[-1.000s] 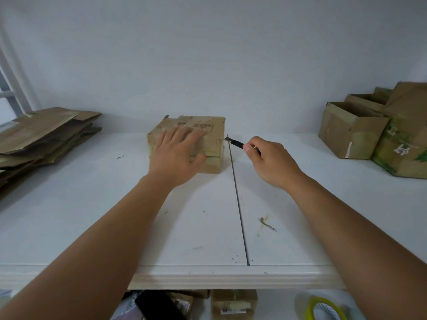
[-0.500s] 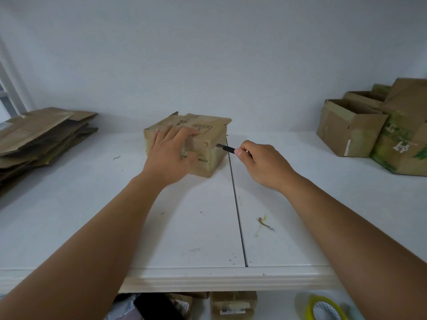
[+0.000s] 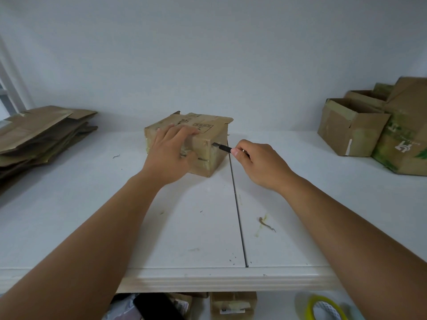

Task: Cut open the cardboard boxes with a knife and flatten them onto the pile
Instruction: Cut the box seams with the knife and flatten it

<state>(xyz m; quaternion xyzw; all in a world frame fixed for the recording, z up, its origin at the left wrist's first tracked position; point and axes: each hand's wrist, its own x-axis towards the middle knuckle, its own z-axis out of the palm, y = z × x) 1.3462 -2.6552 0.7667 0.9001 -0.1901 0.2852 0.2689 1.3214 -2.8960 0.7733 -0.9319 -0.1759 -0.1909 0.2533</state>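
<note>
Table (image 3: pixel 69 227), white, carries all items. Pile of flattened cardboard (image 3: pixel 39 135) lies at far left; unopened boxes (image 3: pixel 379 125) stand at far right, well apart. Cardboard box (image 3: pixel 208 139) sits mid-table against the rear wall, one corner turned toward the viewer. Left hand (image 3: pixel 169 153) rests on the box's top and near face, fingers spread and lightly bent over the edge. Right hand (image 3: pixel 261 162) is curled around a knife (image 3: pixel 222 147), thumb on top. Knife's long axis runs right to left, tip at the box's right face near its upper corner edge.
</note>
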